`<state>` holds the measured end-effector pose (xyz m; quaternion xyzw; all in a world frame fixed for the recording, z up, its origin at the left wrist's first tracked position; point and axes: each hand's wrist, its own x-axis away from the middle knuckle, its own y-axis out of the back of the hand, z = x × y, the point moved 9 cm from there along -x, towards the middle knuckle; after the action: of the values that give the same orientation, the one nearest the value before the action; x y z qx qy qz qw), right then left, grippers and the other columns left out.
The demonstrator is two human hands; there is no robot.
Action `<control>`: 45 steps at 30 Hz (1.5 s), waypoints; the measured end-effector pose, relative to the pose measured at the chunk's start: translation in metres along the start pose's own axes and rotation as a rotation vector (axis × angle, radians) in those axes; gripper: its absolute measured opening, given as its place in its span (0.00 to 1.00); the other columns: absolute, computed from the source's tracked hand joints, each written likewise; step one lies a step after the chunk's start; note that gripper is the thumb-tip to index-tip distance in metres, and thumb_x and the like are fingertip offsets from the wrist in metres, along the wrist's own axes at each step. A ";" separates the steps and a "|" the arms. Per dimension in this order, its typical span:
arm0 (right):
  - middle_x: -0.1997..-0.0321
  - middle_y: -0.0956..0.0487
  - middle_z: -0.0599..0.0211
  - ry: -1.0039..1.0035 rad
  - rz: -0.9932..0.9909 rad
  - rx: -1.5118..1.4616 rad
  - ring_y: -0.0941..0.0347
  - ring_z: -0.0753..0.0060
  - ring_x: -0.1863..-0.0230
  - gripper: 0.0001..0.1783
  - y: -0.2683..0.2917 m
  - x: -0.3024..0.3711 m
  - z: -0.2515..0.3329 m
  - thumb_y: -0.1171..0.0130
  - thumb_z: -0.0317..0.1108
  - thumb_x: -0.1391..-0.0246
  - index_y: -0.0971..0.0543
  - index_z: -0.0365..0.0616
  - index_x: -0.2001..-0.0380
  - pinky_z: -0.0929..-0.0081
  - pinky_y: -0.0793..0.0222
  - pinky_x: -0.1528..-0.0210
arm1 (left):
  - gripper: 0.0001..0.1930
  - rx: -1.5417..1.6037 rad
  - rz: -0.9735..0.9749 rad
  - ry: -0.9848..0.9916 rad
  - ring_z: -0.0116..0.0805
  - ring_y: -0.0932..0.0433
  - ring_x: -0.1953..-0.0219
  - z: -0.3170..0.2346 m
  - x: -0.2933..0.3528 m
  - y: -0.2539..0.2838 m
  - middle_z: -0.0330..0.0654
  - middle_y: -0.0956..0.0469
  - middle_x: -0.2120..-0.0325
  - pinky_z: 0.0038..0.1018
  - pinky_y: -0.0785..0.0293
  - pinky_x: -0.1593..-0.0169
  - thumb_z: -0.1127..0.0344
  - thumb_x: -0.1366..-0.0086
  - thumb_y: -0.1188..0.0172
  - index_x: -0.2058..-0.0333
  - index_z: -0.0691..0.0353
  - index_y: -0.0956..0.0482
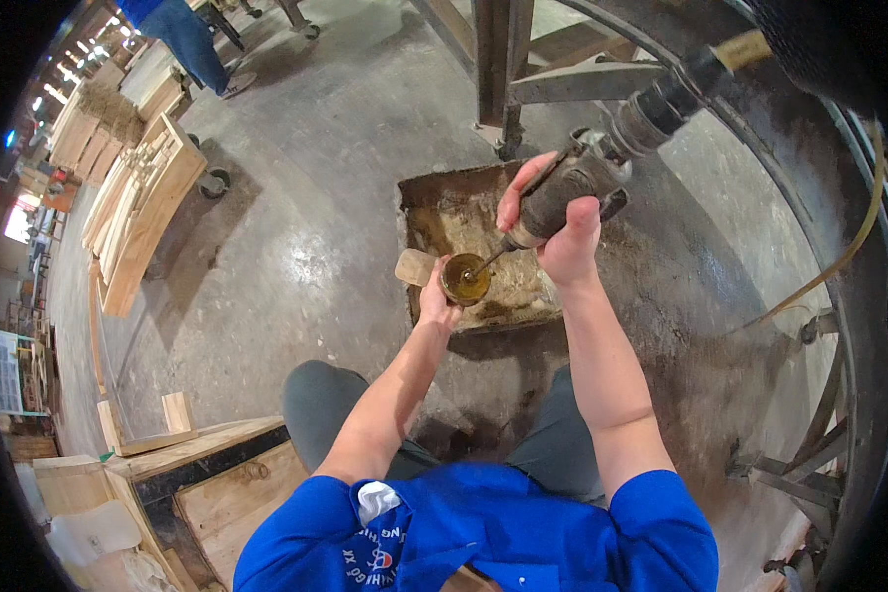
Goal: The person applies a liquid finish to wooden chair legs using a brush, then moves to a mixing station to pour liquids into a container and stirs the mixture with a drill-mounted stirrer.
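Observation:
My left hand [436,301] is closed round a small round cup [450,285] with amber liquid [479,287] in it. A flat pale tan piece [415,266] juts out beside that hand; I cannot tell whether it belongs to the cup. My right hand [569,252] grips a dark, worn power drill [562,192], slanting up to the right with a hose or cord at its back end. From its front a thin rod [493,258] reaches down into the cup. Under both hands sits a grimy rectangular tray [429,183], crusted brown and yellow.
A steel frame [493,69] stands ahead, and a curved metal structure [809,178] bounds the right side. A yellowish hose [849,257] hangs there. At left are a wheeled wooden cart [153,217] of timber strips and a wooden box [237,474]. Another person [187,44] stands far left.

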<state>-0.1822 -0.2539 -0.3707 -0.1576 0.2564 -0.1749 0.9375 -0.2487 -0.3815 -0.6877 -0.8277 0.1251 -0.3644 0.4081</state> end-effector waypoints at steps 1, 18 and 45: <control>0.81 0.29 0.64 0.003 0.007 0.010 0.32 0.72 0.80 0.43 -0.001 0.000 0.001 0.48 0.75 0.64 0.32 0.39 0.68 0.75 0.34 0.75 | 0.13 -0.036 -0.023 -0.022 0.37 0.27 0.56 0.000 0.000 0.000 0.39 0.27 0.59 0.40 0.27 0.52 0.58 0.34 0.52 0.57 0.59 0.30; 0.83 0.29 0.65 0.037 -0.019 0.035 0.32 0.72 0.81 0.41 0.004 -0.001 0.003 0.51 0.74 0.61 0.31 0.40 0.70 0.75 0.34 0.76 | 0.16 -0.118 -0.047 0.013 0.37 0.27 0.55 0.007 0.015 -0.011 0.41 0.28 0.56 0.41 0.27 0.53 0.56 0.35 0.51 0.53 0.58 0.32; 0.82 0.30 0.64 0.024 -0.135 0.015 0.32 0.69 0.81 0.39 0.028 -0.004 0.001 0.54 0.74 0.58 0.32 0.42 0.72 0.73 0.35 0.76 | 0.14 -0.053 -0.058 -0.038 0.37 0.26 0.55 0.003 0.006 -0.003 0.41 0.27 0.57 0.41 0.25 0.55 0.58 0.36 0.49 0.55 0.58 0.29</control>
<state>-0.1782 -0.2270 -0.3787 -0.1654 0.2553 -0.2416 0.9215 -0.2426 -0.3809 -0.6834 -0.8481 0.1027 -0.3570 0.3777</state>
